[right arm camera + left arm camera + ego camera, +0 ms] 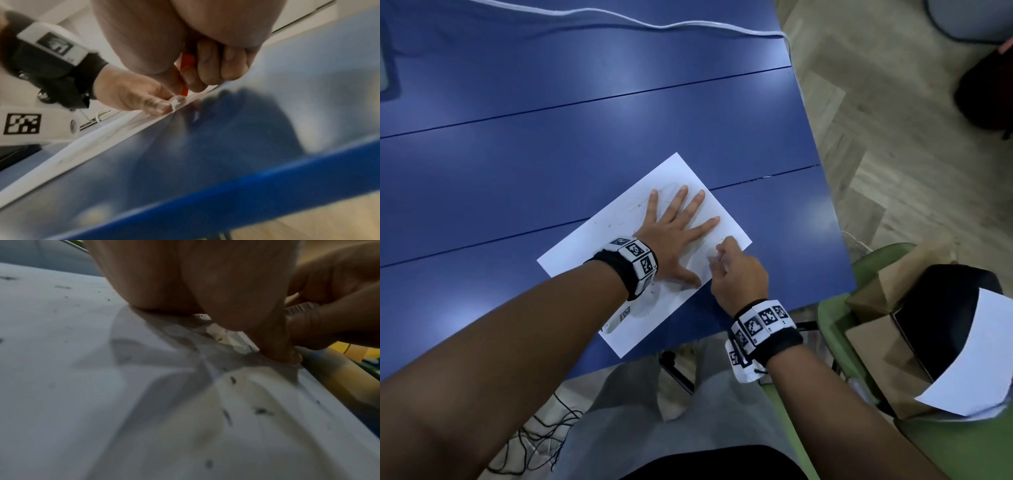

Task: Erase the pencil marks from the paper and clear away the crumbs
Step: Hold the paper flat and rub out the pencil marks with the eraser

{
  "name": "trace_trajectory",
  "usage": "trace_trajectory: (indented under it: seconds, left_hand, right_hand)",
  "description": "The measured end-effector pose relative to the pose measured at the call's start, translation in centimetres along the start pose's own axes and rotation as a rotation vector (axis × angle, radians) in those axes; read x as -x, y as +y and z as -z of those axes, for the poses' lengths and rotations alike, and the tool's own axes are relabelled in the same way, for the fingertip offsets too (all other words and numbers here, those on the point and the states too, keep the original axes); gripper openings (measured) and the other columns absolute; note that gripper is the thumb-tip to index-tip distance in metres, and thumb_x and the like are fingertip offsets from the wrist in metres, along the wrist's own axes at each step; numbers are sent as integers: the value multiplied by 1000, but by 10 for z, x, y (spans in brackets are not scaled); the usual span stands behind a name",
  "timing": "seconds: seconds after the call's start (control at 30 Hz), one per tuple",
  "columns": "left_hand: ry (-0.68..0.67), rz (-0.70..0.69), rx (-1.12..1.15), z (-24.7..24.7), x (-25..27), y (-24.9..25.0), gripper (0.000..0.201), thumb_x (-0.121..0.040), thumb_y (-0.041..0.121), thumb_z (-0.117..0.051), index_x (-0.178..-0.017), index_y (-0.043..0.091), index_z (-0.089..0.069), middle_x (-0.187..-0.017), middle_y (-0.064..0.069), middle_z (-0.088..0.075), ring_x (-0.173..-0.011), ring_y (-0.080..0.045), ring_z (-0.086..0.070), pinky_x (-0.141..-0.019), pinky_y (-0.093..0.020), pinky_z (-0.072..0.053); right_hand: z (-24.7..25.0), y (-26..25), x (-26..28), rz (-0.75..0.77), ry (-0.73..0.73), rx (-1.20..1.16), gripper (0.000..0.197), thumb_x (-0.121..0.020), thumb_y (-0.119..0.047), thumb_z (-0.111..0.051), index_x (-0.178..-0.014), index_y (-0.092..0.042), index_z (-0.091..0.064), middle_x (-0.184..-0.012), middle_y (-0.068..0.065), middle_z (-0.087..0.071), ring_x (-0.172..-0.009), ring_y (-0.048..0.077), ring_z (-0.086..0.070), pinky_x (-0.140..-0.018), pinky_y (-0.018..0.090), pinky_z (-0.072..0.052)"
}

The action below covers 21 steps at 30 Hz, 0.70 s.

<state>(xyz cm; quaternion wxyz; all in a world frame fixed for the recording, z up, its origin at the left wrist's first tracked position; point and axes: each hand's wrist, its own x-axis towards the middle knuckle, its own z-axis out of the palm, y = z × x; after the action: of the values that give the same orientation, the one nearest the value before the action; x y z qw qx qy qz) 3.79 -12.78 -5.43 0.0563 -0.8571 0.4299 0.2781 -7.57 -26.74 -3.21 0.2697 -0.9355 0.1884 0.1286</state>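
Observation:
A white sheet of paper lies askew on the blue table, near its front right corner. My left hand presses flat on the paper with fingers spread. My right hand is beside the left thumb at the sheet's right edge, gripping an eraser with an orange sleeve. The eraser's white tip touches the paper. Faint grey pencil marks and dark eraser crumbs are scattered over the sheet. The left wrist view shows crumbs up close and the paper rumpled below the palm.
The table's right edge runs close to my right hand. A green chair at the right holds brown paper bags and a black object. A white cable crosses the far side of the table. Black cords lie on the floor.

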Motion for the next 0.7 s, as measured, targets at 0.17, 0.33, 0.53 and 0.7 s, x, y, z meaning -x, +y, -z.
trace_trajectory:
  seconds: [0.17, 0.33, 0.53, 0.7]
  left_hand:
    - [3, -2, 2, 1, -1, 1, 122, -69, 91, -51, -156, 40, 17, -159, -8, 39, -147, -37, 34, -112, -73, 14]
    - [1, 1, -15, 2, 0, 1, 124, -68, 90, -53, -156, 39, 18, -159, -10, 40, -147, -38, 34, -113, -74, 11]
    - [7, 1, -9, -1, -2, 1, 126, -67, 91, -54, -156, 39, 19, -159, -9, 40, -147, -38, 34, -112, -75, 10]
    - [1, 2, -10, -1, -1, 0, 126, -66, 91, -54, -156, 39, 18, -159, -9, 40, -147, -38, 34, -112, -74, 11]
  right_hand:
    - [-2, 3, -5, 46, 3, 95, 14, -96, -32, -49, -99, -19, -46, -69, -3, -56, -66, 29, -56, -56, 32, -40]
    - [1, 1, -5, -18, 56, 32, 16, -96, -30, -51, -105, -16, -52, -75, -2, -60, -72, 30, -58, -60, 34, -44]
    - [7, 12, -14, 2, 31, 141, 13, -95, -30, -50, -101, -18, -48, -68, -3, -50, -67, 31, -53, -56, 32, -36]
    - [4, 3, -9, -42, 38, 70, 16, -94, -27, -50, -105, -16, -51, -72, 3, -54, -67, 31, -50, -58, 34, -40]
